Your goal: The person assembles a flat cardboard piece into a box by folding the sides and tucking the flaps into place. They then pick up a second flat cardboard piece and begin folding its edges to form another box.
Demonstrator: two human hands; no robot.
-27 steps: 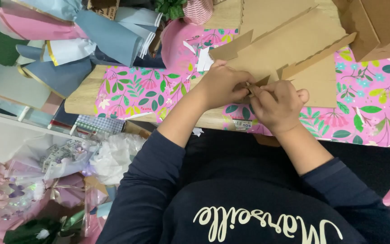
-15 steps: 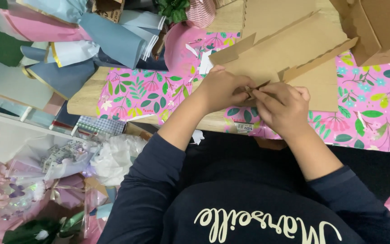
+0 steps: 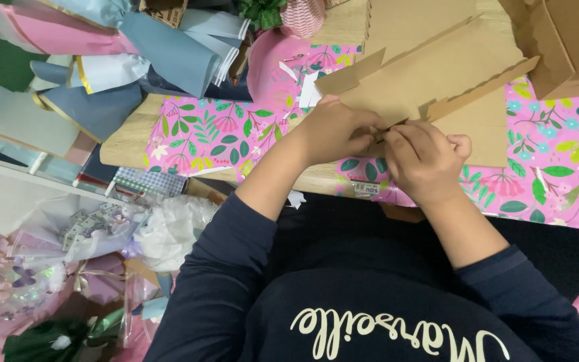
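A flat brown cardboard piece with folded flaps [image 3: 430, 64] is laid on the pink wrapping paper with green leaves and flowers [image 3: 229, 131], which is spread over the light wooden tabletop [image 3: 129, 144]. The near edge of the cardboard is pinched by both hands, close to the body, so the small work can be seen well from above. The left hand [image 3: 333, 131] is curled, and its fingers are closed on the cardboard edge. The right hand [image 3: 423, 161] is curled too, and its fingertips are pressed on the same spot, so the two hands are touching. What is between the fingertips cannot be seen.

An open brown cardboard box [image 3: 567, 40] is set at the far right corner of the tabletop; what is inside it is hidden. A pink woven basket [image 3: 303, 17] is placed at the far edge with green leaves [image 3: 259, 10] beside it. Rolled sheets of blue, pink and white paper [image 3: 135, 60] are piled to the left, out of the way of the hands.
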